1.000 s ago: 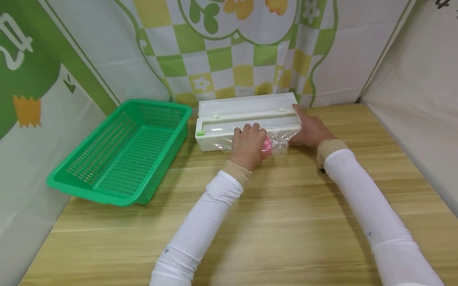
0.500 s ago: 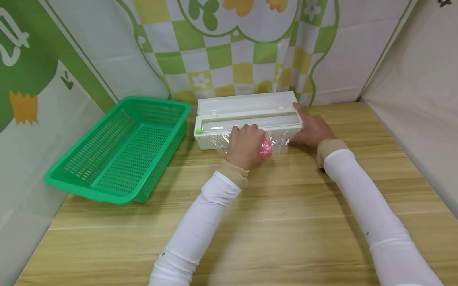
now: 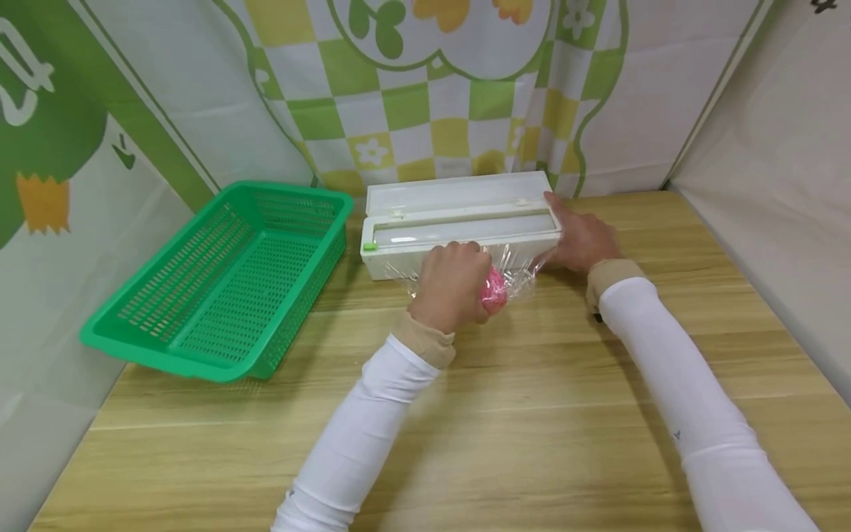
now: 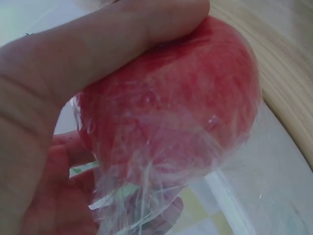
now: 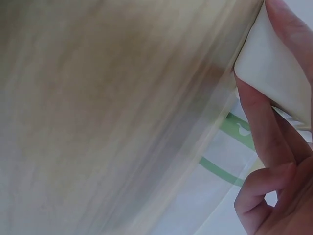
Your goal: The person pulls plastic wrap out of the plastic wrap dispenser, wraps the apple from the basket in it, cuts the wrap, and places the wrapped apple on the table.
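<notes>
My left hand (image 3: 448, 284) grips a red apple (image 4: 181, 103), thumb over it and fingers beneath. Cling film (image 4: 146, 196) covers the apple in creases and gathers in a bunch at one side. In the head view the film runs from the front of a white cling film dispenser (image 3: 435, 260) to the apple. The dispenser's lid (image 3: 459, 193) stands raised at the back, and the film roll (image 3: 465, 227) shows inside. My right hand (image 3: 581, 235) holds the dispenser's right end, its fingers around the white corner (image 5: 274, 68) in the right wrist view.
A green perforated basket (image 3: 266, 347) stands on the left of the wooden table (image 3: 505, 443). A green slide cutter (image 3: 370, 247) sits at the dispenser's left front edge. Behind is a checked curtain (image 3: 415, 111), with pale fabric walls at both sides.
My left hand has drawn the apple slightly away from the dispenser, toward the body, with the film stretching between them. The right hand stays at the dispenser's end.
</notes>
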The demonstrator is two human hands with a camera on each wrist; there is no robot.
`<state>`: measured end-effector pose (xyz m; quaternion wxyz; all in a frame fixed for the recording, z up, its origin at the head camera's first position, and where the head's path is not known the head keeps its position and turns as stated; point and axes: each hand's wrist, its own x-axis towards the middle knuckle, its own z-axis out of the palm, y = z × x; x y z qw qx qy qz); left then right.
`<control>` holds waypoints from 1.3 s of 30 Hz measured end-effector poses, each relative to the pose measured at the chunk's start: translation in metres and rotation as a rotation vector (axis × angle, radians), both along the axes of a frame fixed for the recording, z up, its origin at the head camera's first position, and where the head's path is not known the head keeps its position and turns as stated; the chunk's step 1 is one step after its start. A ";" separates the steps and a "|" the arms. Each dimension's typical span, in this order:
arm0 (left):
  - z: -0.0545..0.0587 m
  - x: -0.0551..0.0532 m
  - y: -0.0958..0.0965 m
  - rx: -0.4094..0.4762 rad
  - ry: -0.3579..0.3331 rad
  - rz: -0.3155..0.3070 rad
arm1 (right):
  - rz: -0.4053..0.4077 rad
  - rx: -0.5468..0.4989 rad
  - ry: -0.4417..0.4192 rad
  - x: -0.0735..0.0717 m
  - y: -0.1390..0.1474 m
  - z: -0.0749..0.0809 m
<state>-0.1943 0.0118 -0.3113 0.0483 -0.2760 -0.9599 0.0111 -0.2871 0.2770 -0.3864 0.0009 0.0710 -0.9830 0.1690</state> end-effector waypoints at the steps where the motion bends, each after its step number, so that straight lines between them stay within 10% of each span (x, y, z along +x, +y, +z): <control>1: 0.000 0.002 0.000 0.002 0.002 -0.003 | -0.001 0.012 0.007 0.001 0.000 0.000; 39: 0.020 0.054 -0.010 -0.011 0.152 -0.098 | -0.060 0.055 0.010 0.001 -0.005 0.003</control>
